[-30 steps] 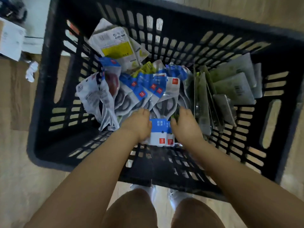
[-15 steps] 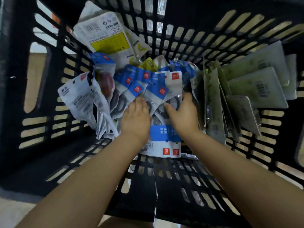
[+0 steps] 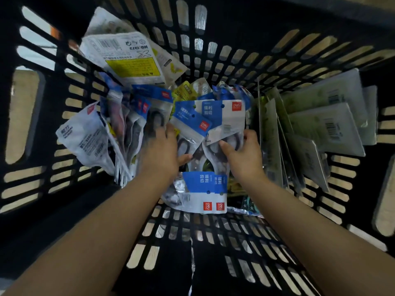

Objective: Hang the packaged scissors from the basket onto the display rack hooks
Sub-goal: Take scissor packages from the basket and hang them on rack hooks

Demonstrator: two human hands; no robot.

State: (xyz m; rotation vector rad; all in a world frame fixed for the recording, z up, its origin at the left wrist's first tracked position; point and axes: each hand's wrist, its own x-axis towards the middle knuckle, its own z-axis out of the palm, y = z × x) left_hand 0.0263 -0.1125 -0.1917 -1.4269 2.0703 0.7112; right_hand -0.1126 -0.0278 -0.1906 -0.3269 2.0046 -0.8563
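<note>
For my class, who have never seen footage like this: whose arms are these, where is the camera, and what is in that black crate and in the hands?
There is no machine here. The arms belong to a person wearing a wide-angle camera on the head, so the one picture looks down along both forearms into a black slotted plastic basket.

In the middle of the basket lies a loose heap of blue-and-white scissors packets. A white packet with a yellow label leans against the far wall. At the right stands a row of greyish-green flat packs; what they contain cannot be read.

The left hand reaches into the heap, its fingers among the packets and its thumb against one. The right hand pinches a scissors packet and tilts it up. No display rack is in view.
</note>
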